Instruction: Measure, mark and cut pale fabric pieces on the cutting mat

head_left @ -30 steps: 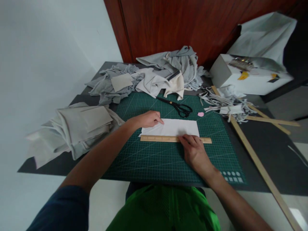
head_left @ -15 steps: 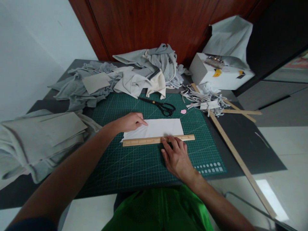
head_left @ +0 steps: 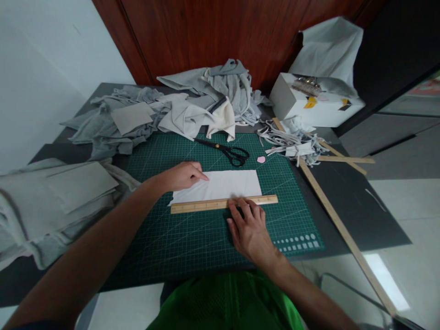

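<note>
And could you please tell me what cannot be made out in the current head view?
- Ruler markings: too small and blurred to read.
- Part of the ruler's upper edge: covered by the fingers of the right hand.
- Part of the white piece: hidden by the left hand.
- Far side of the left pile: cut off by the left edge.

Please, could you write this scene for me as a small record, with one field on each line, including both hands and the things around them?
Left hand: index finger extended onto the white cloth, hand at its left part
Right hand: fingertips on the wooden ruler, hand on its near side
Ruler position: along the cloth's near edge
Surface: green cutting mat
Beyond the cloth: black scissors, small pink piece
Far right: white box
</note>
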A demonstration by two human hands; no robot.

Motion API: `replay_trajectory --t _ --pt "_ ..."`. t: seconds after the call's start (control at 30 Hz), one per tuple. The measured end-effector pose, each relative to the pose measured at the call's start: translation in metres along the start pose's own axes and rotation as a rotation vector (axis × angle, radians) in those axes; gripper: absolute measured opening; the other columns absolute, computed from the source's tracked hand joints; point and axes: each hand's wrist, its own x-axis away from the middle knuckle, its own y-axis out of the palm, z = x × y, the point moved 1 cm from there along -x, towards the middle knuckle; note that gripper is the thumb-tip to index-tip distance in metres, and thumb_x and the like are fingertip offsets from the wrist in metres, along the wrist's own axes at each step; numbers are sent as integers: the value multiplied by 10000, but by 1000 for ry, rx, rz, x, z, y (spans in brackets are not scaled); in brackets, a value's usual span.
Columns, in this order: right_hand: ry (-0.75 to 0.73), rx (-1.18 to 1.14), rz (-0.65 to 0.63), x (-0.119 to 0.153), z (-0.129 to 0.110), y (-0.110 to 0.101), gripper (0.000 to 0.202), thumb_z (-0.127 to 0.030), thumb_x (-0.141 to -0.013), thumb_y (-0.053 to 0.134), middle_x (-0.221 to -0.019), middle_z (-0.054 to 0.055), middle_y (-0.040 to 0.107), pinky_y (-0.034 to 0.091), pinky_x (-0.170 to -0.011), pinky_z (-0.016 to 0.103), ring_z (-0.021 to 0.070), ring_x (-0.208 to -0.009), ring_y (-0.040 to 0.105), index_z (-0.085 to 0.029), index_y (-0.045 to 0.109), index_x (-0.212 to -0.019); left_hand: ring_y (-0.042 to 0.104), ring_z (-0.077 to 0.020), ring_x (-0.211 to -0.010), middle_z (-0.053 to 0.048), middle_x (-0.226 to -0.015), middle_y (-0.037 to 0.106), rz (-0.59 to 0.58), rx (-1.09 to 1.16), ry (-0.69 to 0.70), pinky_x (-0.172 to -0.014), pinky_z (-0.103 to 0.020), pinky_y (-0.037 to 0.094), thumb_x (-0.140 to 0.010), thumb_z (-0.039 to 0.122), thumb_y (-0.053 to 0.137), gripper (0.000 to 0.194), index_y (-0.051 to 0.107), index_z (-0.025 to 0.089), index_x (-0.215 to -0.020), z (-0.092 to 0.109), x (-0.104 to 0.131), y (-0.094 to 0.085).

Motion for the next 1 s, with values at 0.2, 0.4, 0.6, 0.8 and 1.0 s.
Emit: replay_trajectory --t 0.2,0.4,0.6,0.8,1.0 --pt "-3 -11 -8 1 -1 2 588 -310 -1053 474 -1543 148 540 409 -1051 604 382 -1351 445 -255 386 -1632 642 -90 -830 -10 -972 720 6 27 2 -788 -180 463 -924 90 562 380 838 278 -1105 -2 0 2" --pt "0 -22 -23 1 0 3 612 -302 -1048 482 -1549 147 539 390 -1080 599 378 -1382 438 -255 357 -1645 635 -91 -818 -13 -979 715 3 32 2 -789 -187 461 -938 89 568 368 841 278 -1096 -1 1 1" --pt "4 -10 -46 1 -1 3 600 -304 -1052 479 -1576 134 521 372 -1106 582 366 -1399 430 -233 369 -1638 642 -96 -833 -20 -1001 719 -3 38 2 -799 -191 464 -948 87 568 363 839 273 -1104 -1 1 1" --pt "-7 0 -40 2 -1 3 596 -295 -1053 482 -1567 132 535 377 -1093 583 366 -1387 435 -229 374 -1636 630 -98 -818 -22 -982 713 -4 52 18 -804 -199 466 -947 90 545 377 840 268 -1100 0 1 0" --pt "-20 26 -36 5 -2 3 536 -266 -1052 486 -1555 137 548 383 -1083 573 354 -1375 438 -184 445 -1580 631 -105 -826 -29 -992 709 -18 59 -2 -805 -206 471 -941 97 526 388 838 255 -1108 1 1 -1"
